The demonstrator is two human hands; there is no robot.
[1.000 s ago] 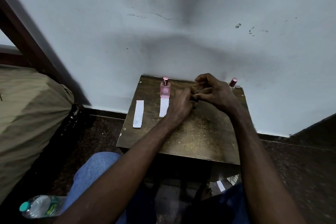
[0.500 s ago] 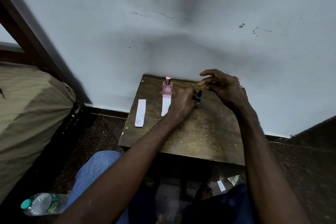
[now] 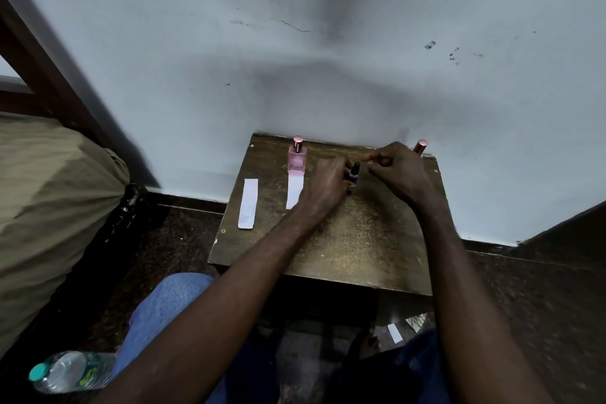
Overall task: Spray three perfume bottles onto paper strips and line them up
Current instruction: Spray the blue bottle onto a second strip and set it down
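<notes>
On the floor off the table's near left corner lies a water bottle (image 3: pixel 70 371). On the table (image 3: pixel 360 239), at its left edge, lies a paper strip (image 3: pixel 248 203), with a second strip (image 3: pixel 294 190) toward the middle. At the table's centre the left hand (image 3: pixel 328 185) grips a small dark bottle (image 3: pixel 354 172), upright. The right hand (image 3: pixel 398 174) hovers just beside it, fingers curled; I cannot tell whether it holds anything. A pink bottle (image 3: pixel 297 157) stands at the second strip's far end, and a third bottle (image 3: pixel 420 146) shows at the table's far right corner.

A pale blue-grey wall (image 3: pixel 328 43), scuffed and stained, meets a dark floor (image 3: pixel 541 305). A small brown wooden table (image 3: pixel 360 239) stands against it. At left, a dark wooden frame (image 3: pixel 49 75) and olive cloth (image 3: pixel 49 207). The light is dim.
</notes>
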